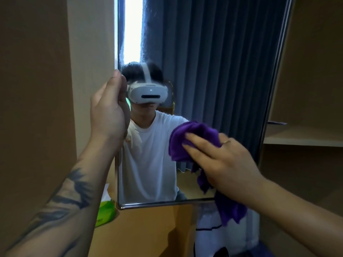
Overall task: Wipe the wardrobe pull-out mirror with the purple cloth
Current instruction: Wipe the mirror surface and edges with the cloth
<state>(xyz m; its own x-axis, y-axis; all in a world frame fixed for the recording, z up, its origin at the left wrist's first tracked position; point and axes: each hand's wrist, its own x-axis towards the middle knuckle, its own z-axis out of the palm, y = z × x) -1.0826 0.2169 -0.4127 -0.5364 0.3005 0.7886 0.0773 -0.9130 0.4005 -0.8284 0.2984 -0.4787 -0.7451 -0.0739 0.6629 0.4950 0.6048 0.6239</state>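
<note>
The tall pull-out mirror stands in front of me, thin metal frame around it, reflecting a person in a white shirt and grey curtains. My left hand grips the mirror's left edge at about mid height, fingers curled round the frame. My right hand presses the bunched purple cloth flat against the glass in its lower right part, fingers spread over the fabric. A tail of the cloth hangs down past the mirror's bottom edge. Smeary haze shows on the upper left glass.
A wooden wardrobe panel stands to the left of the mirror. Wardrobe shelves are on the right. Below the mirror lie a green item and a white object with black markings.
</note>
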